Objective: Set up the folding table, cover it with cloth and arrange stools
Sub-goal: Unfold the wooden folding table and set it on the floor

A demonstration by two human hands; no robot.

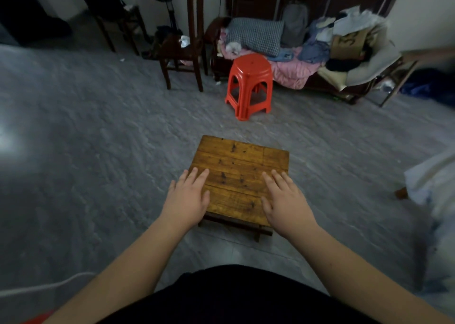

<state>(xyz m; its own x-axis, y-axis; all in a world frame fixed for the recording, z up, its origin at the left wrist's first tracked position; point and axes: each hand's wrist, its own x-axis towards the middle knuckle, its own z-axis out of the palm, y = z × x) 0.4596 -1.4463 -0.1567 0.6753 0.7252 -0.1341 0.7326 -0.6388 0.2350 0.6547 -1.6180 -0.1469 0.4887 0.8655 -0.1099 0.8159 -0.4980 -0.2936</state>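
Wooden stool (240,176) with a square plank top stands on the grey floor (98,151) straight below and between both hands, its dark legs just showing under the near edge. Over its near left corner hangs the left hand (188,197), palm down, fingers straight and slightly spread, curled round nothing; whether the fingertips actually touch the wood cannot be told. Matching it at the near right corner is the right hand (285,200), also flat and open with straight fingers reaching over the planks, thumb pointing inward toward the other hand. Bare wood shows between the two hands. Farther ahead of the fingertips, well apart from the wooden stool, a red plastic stool (250,84) stands upright on the floor. Left of that and a little beyond it is a dark wooden chair (183,52) with things on its seat. Behind the red plastic stool, a wooden bench (344,87) along the wall is heaped with a checked pillow (256,36), pink bedding and loose clothes. Far out to the right of the right hand, a white cloth (433,178) drapes down at the frame's edge.
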